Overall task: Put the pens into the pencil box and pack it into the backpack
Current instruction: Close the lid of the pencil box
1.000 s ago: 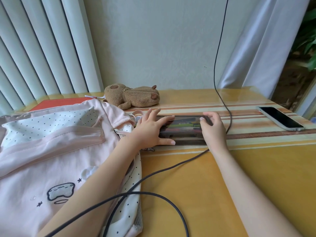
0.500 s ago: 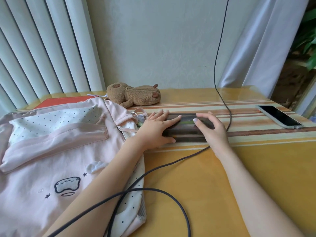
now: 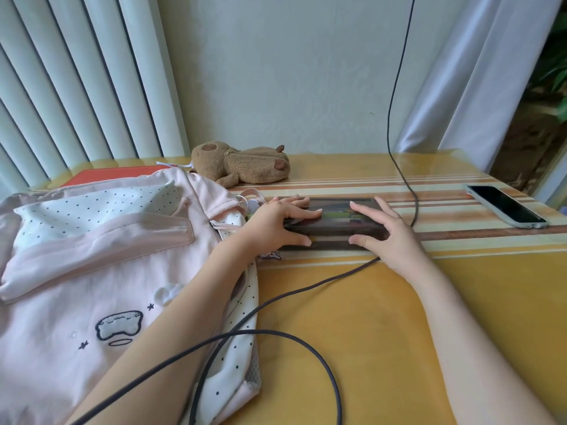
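A dark see-through pencil box [image 3: 334,223] lies flat on the table's striped band, with coloured pens showing through its lid. My left hand [image 3: 276,222] grips its left end, fingers over the top and thumb on the near side. My right hand [image 3: 383,231] grips its right end the same way. A pink backpack [image 3: 101,265] with white dotted panels lies flat at the left, its right edge touching my left wrist.
A brown plush toy [image 3: 242,164] lies behind the box. A phone [image 3: 506,210] rests at the right on the yellow table [image 3: 383,332]. A dark cable [image 3: 276,302] loops across the near table. A red book [image 3: 116,173] sits behind the backpack.
Both hands have slid inward along the lid, fingers now spread over its middle. The box has stayed in the same place on the table.
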A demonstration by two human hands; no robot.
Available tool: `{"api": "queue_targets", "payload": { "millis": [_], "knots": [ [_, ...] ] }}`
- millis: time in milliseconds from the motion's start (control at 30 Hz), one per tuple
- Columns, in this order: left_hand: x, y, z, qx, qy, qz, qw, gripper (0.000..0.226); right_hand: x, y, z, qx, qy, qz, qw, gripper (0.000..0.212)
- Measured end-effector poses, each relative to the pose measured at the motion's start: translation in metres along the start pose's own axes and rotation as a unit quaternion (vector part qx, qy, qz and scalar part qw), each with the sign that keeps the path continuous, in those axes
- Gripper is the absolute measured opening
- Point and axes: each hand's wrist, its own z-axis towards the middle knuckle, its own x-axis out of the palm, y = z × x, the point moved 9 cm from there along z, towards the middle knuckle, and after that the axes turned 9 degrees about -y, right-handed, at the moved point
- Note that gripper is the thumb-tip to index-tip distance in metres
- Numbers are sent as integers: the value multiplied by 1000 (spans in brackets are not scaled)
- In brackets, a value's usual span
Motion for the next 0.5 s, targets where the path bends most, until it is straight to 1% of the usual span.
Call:
{"api": "queue_targets", "payload": {
  "millis": [67, 100, 133, 167, 267, 333, 400, 467, 500],
  "knots": [
    [2, 4, -3, -26, -1, 45, 999, 88, -3, 3, 1, -16, -41, -18, 999, 52],
    [2, 10, -5, -59, -1, 60, 996, 98, -5, 4, 2, -23, -68, -25, 997, 48],
    [0, 16, -8, -95, -6, 51, 994, 106, -6, 5, 4, -27, -92, -28, 995, 44],
    [-3, 20, -9, -121, -15, 19, 992, 110, -8, 4, 6, -30, -113, -28, 993, 41],
    [-3, 23, -8, -144, -19, -103, 984, 106, -19, -6, 11, -32, -180, -42, 982, 37],
    [1, 21, -8, -147, -8, -145, 978, 102, -30, -15, 12, -5, -213, -38, 976, 38],
    [8, 18, -6, -130, 5, -115, 985, 100, -31, -15, 12, 14, -217, -48, 975, 40],
    [17, 17, -6, -107, 34, -59, 992, 102, -21, 0, 12, -17, -197, -112, 974, 44],
    [20, 17, -7, -99, 47, -45, 993, 103, -12, 7, 13, -39, -172, -128, 976, 44]
  ]
}}
